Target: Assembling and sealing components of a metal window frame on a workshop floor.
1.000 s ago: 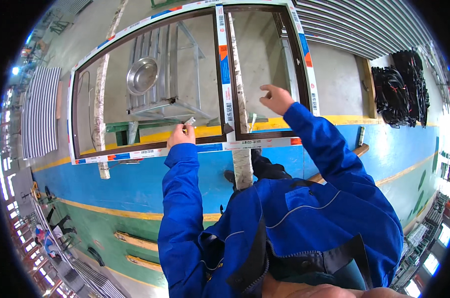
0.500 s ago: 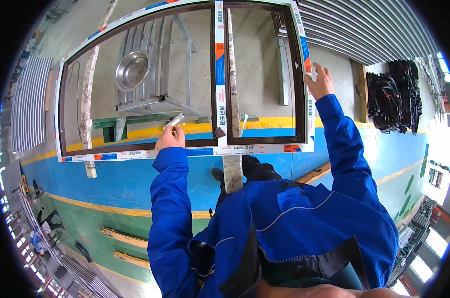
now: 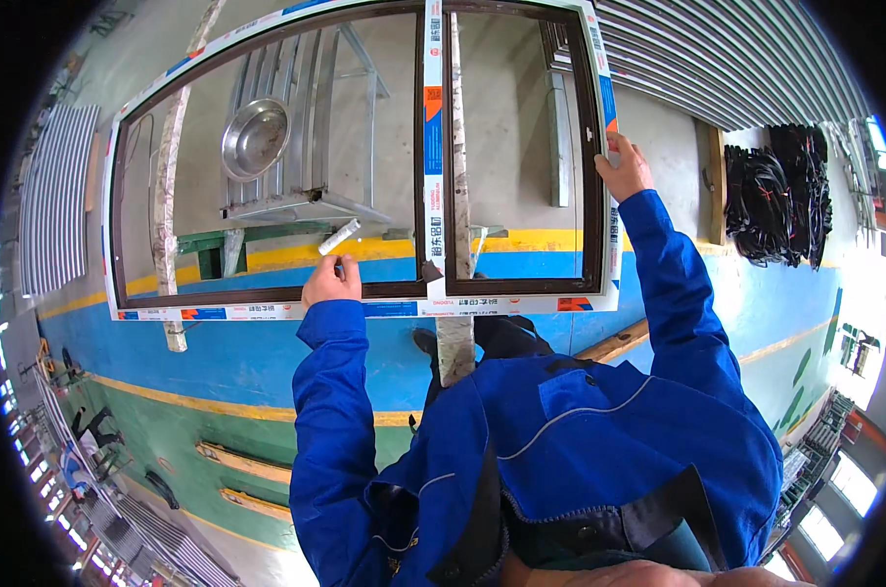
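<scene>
A large brown window frame (image 3: 430, 176), wrapped along its edges in white printed film with blue and orange patches, lies before me, split by a crossbar. My left hand (image 3: 332, 280) is closed over its near rail, in the larger left opening. Just beyond those fingertips shows a short pale cylinder (image 3: 339, 237); whether it lies below the frame I cannot tell. On the right side rail, my right hand (image 3: 624, 168) grips the edge between thumb and fingers. A dark flap (image 3: 431, 272) sticks out at the near end of the crossbar.
Two worn support bars (image 3: 172, 186) run under the frame. Through the opening show a metal rack (image 3: 306, 117) and a steel bowl (image 3: 256, 139). Long metal profiles (image 3: 726, 59) lie far right, near coiled black strips (image 3: 761, 201). Wooden beams (image 3: 242, 460) lie on the green floor.
The thumb and fingers of my right hand have closed in on the right side rail. My left fingertips have drawn back slightly from the pale cylinder. The window frame has shifted slightly left in view.
</scene>
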`<state>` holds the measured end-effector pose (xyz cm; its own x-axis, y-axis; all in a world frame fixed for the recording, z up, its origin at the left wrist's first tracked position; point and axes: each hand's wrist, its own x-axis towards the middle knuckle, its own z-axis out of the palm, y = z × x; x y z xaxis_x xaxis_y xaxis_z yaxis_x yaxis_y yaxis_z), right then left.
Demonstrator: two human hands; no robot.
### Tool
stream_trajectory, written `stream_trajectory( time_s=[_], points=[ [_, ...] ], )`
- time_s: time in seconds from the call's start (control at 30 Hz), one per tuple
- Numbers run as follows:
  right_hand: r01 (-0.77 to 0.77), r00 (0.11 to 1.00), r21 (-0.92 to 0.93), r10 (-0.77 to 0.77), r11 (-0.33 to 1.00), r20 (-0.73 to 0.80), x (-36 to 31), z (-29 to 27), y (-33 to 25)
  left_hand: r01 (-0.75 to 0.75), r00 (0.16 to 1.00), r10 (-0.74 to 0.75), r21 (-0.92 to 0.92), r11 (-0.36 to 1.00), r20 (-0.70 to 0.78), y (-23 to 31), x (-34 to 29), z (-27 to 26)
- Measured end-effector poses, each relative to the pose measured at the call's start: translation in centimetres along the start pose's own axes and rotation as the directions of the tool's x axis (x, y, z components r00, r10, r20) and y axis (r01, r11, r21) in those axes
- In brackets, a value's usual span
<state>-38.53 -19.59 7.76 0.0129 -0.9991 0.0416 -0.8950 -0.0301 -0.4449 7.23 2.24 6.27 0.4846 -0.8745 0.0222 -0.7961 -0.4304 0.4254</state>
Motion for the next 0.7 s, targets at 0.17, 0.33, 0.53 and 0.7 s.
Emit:
stream_trajectory(
  time_s=[0.17,0.33,0.53,0.7],
  points=[
    [-0.007,0.995,-0.073,0.014,0.997,0.098,0.2,-0.6,-0.6,-0.016,1.0,0.016,-0.033,0.999,-0.007,0.3,0.0,-0.2],
    [0.012,0.978,-0.18,0.026,0.984,0.209,0.3,-0.8,-0.9,0.053,0.994,-0.056,0.025,0.998,0.096,1.0,0.1,-0.9],
    [0.082,0.959,-0.466,0.058,0.881,0.278,-1.6,-3.1,-7.6,-0.016,1.0,0.016,-0.011,1.0,-0.024,0.5,0.0,-0.3],
    [0.22,0.929,-0.252,-0.124,0.942,0.348,-2.2,-2.8,-9.2,-0.006,1.0,0.007,0.012,1.0,-0.013,0.3,0.0,-0.3]
  ],
)
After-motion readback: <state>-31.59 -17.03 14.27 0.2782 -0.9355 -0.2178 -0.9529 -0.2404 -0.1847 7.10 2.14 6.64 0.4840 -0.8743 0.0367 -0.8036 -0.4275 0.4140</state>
